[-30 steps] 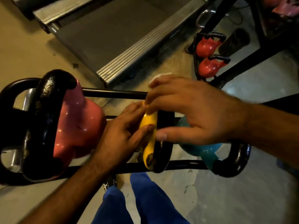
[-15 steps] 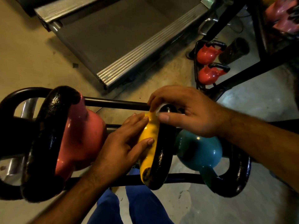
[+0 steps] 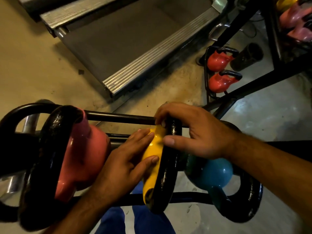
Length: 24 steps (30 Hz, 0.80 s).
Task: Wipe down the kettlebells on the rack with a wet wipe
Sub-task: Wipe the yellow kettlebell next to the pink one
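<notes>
A yellow kettlebell [image 3: 154, 149] with a black handle [image 3: 166, 174] sits on the rack [image 3: 118, 117] between a pink kettlebell [image 3: 84, 157] and a teal kettlebell [image 3: 216, 173]. My left hand [image 3: 125, 159] rests flat against the yellow body, fingers straight. My right hand [image 3: 194, 132] curls over the far end of the black handle. A small pale bit of the wet wipe [image 3: 162, 123] shows under its fingertips; the rest of the wipe is hidden.
Two red kettlebells [image 3: 217, 60] hang on a second rack at the back right, with pink ones [image 3: 297, 22] higher up. A treadmill deck [image 3: 126, 39] lies on the floor behind. My blue trouser legs [image 3: 114, 220] stand below the rack.
My right hand has come down from over the yellow kettlebell and closed round the far end of its handle. The left hand stays on the yellow body.
</notes>
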Motion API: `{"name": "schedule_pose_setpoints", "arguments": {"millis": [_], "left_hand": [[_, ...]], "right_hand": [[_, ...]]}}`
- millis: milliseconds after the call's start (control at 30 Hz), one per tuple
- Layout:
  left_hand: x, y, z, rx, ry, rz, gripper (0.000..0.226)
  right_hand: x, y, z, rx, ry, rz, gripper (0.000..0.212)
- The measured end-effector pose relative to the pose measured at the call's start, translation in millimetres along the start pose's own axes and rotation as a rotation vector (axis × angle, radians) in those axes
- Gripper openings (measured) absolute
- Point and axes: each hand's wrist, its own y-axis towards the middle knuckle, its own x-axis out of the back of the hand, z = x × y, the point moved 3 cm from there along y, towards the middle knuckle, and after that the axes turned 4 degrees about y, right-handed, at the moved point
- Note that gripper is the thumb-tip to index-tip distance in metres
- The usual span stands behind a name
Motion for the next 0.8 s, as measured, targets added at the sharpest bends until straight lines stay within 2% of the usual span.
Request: {"name": "schedule_pose_setpoints", "arguments": {"millis": [133, 267, 400, 533, 667, 800], "left_hand": [[-2.3, 1.5, -6.4, -0.063, -0.002, 0.031, 0.057], [-0.6, 1.0, 1.3, 0.006, 0.004, 0.001, 0.063], [-2.8, -0.3, -1.2, -0.022, 0.018, 0.007, 0.061], [-2.0, 0.2, -3.4, -0.010, 0.009, 0.001, 0.059], [-1.2, 1.3, -2.2, -0.044, -0.013, 0.022, 0.060], [-3.0, 0.8, 0.0, -0.032, 0.000, 0.002, 0.059]], "right_hand": [[-3.9, -2.3, 10.9, 0.125, -0.045, 0.001, 0.049], [2.0, -1.9, -1.3, -0.022, 0.004, -0.040, 0.051], [-2.9, -15.7, 8.4, 0.097, -0.049, -0.042, 0.049], [2.2, -16.8, 2.4, -0.027, -0.055, -0.079, 0.055], [-5.5, -23.7, 19.1, 0.135, -0.215, -0.035, 0.059], [4.3, -24.9, 10.7, -0.006, -0.197, -0.089, 0.070]]}}
